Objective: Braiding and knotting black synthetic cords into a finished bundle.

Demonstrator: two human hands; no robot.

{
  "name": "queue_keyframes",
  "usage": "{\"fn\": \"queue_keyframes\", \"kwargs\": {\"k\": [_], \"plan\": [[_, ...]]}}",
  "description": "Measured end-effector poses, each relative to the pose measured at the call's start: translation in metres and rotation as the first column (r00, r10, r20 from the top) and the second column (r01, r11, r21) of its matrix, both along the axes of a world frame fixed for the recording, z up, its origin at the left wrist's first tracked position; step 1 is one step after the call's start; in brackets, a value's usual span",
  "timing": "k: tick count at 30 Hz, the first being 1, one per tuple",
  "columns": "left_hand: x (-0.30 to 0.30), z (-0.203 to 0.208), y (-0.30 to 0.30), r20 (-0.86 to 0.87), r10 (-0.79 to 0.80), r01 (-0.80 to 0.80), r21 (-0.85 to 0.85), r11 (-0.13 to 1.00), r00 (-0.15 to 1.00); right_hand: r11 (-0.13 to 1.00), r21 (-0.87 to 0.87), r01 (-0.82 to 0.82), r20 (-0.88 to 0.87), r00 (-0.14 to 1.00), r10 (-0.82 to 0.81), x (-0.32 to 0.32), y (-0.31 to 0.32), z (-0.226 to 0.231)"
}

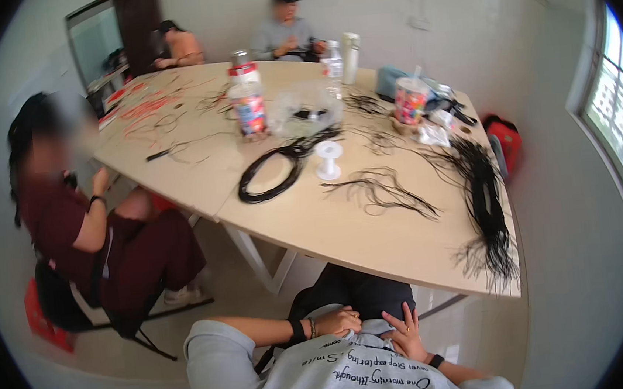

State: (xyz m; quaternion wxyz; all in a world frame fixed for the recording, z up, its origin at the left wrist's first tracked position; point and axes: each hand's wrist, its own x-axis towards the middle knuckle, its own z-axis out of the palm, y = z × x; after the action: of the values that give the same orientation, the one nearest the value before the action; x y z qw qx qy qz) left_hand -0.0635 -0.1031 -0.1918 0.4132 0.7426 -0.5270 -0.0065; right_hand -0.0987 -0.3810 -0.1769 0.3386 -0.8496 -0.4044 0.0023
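Note:
My left hand (337,321) rests in my lap at the hem of my grey shirt (327,378). Its fingers are curled in against the cloth, and what they hold, if anything, is hidden. Close beside it, my right hand (409,340) lies against the shirt and my dark trousers (357,294), fingers stretched and apart. Both hands are below the near edge of the table (292,229). On the tabletop are a coil of black cord (242,186), a white spool (329,160), some loose black strands (389,188) and a thick black bundle of cords (484,198).
Farther back stand a colourful cup (250,111), a second cup (410,101), a clear bottle (332,61) and a white flask (351,59). Red cords (152,108) lie at the far left. One person (69,216) sits at left; two others sit beyond the table.

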Motion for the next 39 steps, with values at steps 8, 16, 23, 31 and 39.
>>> {"fn": "queue_keyframes", "kwargs": {"k": [8, 16, 23, 31, 39], "plan": [[0.012, 0.022, -0.009, -0.009, -0.177, 0.17, 0.325, 0.93, 0.984, 0.945, -0.325, 0.022, 0.175, 0.984, 0.037, 0.007, -0.008, -0.002], [0.022, 0.063, -0.021, -0.011, -0.289, 0.24, 0.587, 0.774, 0.957, 0.922, -0.365, -0.128, 0.046, 0.987, 0.155, 0.019, 0.032, 0.09], [0.037, 0.052, -0.02, -0.27, -0.241, 0.355, 0.549, 0.756, 0.932, 0.926, -0.341, -0.165, 0.004, 0.984, 0.177, 0.037, 0.041, 0.098], [0.02, 0.08, -0.003, -0.237, -0.206, 0.296, 0.458, 0.838, 0.949, 0.957, -0.288, -0.045, 0.011, 0.999, 0.05, 0.027, 0.012, 0.088], [-0.014, 0.118, -0.005, 0.08, 0.091, -0.12, 0.525, 0.842, 0.993, 0.931, -0.364, -0.017, 0.107, 0.992, 0.06, 0.015, 0.028, 0.104]]}}
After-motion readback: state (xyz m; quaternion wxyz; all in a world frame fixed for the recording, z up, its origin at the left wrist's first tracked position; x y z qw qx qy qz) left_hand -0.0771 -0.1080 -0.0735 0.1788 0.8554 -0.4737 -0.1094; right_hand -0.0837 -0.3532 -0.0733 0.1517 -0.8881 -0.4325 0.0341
